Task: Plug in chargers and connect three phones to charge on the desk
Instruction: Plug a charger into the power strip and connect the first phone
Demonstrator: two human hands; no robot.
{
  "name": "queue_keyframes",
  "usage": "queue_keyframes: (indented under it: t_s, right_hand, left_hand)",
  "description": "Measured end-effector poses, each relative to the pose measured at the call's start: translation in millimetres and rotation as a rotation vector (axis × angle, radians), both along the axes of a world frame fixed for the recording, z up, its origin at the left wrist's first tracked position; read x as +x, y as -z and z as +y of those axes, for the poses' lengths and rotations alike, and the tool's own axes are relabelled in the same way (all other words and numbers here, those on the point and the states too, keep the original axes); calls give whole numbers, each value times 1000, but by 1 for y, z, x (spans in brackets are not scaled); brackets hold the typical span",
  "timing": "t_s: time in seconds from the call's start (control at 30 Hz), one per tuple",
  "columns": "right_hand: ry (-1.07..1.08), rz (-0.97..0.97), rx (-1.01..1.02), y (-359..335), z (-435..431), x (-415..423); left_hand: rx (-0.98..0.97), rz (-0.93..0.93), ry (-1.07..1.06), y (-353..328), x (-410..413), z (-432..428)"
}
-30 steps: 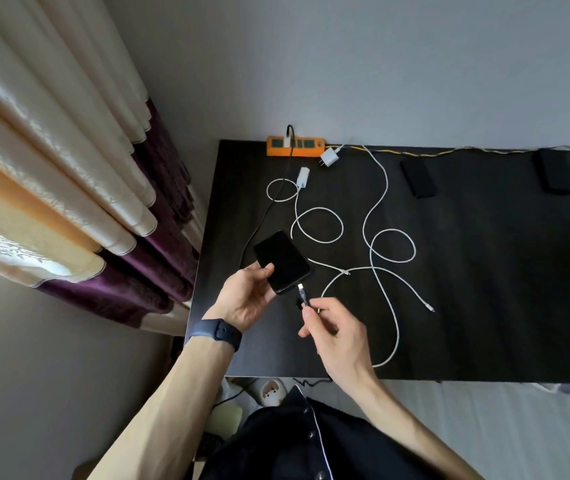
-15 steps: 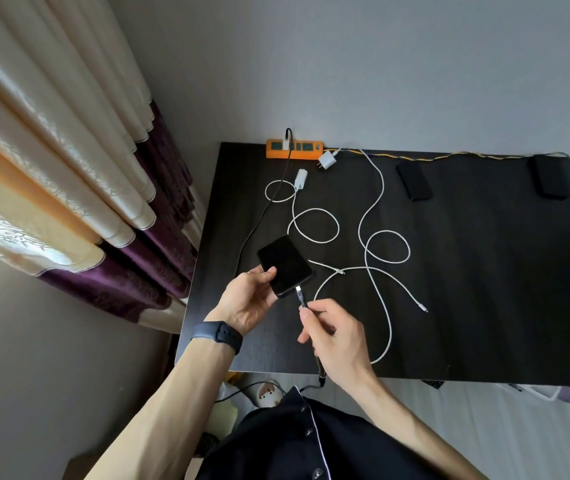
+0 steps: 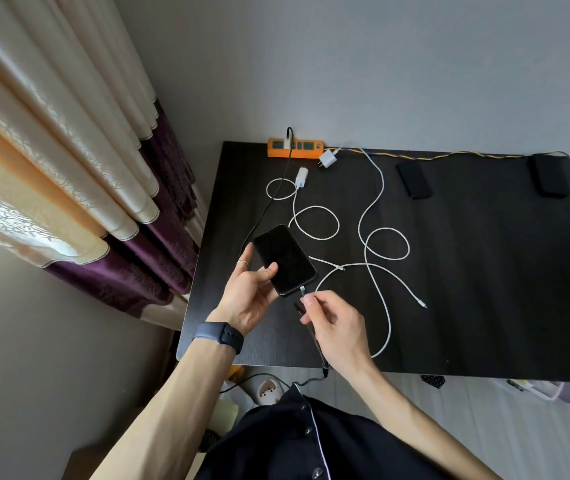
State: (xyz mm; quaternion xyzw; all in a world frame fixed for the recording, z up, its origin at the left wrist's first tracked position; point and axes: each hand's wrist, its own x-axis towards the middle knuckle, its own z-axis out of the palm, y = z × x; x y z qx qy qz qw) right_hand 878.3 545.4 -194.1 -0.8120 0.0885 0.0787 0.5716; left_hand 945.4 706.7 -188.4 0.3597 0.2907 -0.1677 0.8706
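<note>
Left hand (image 3: pixel 248 292), dark band at the wrist, clamped on a black glossy smartphone (image 3: pixel 284 259) held screen-up just above the near left part of the dark wooden table (image 3: pixel 484 306), at centre left of the frame. Right hand (image 3: pixel 337 327) pinched together on the plug end of a dark braided cable (image 3: pixel 316 344), connector tip touching the phone's lower edge; whether fully seated cannot be told. Cable trailing from the right hand over the table's near edge.

At upper centre, against the wall: orange plastic power strip (image 3: pixel 295 148) with one black lead plugged in. Just right of it, small white cube charger (image 3: pixel 327 158), lying unplugged on the table, prongs showing. Below the strip, second white charger (image 3: pixel 301 177), also lying loose. Two white cables (image 3: pixel 373 237) looped across the table's centre, crossing each other, one free connector ending at centre right.

Upper right of the table: two further black phones, one (image 3: pixel 413 180) near the middle, one (image 3: pixel 551 174) near the right corner, well apart, both without cables attached.

Left of the frame: cream and purple curtains (image 3: pixel 68 150).
</note>
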Motion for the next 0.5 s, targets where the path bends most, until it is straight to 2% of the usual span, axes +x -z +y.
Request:
queue_keyframes:
  t_s: [0.23,0.5]
  right_hand:
    - [18,-5,11,1,2,-1]
    - [50,41,-67,2,3,-3]
  left_hand:
    - [17,-49,-32,0,-7,-7]
    - [152,-208,-27,2,-14,-7]
